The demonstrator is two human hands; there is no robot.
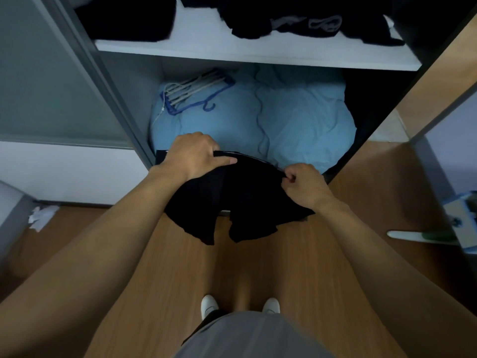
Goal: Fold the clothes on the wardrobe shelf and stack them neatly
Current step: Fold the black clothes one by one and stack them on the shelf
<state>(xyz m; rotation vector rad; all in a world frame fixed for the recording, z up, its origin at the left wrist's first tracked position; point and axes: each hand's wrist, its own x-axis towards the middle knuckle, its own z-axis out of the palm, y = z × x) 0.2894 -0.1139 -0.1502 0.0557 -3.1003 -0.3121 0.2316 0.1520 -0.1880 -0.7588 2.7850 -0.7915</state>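
Left hand [196, 156] grips the upper edge of a black garment [232, 200], its fingers curled over the fabric and its thumb lying across the front. Right hand [304, 187] pinches the same edge farther along, with the fingers bunched tight round the cloth. Both hands hold the garment in the air well below the white shelf [232, 50], in front of the wardrobe opening, and its lower flaps hang loose above the wooden floor [258, 267].

On the shelf itself, a folded stack of black clothes [129, 19] sits at its left end, and a rumpled heap of dark clothes [296, 19] lies spread towards its right end, with bare board between them.

Directly beneath the shelf, light blue bedding [284, 112] fills the compartment, and a bunch of hangers [191, 91] rests on it under the shelf's left part.

Far below the shelf, two white shoes [209, 304] stand on the floor
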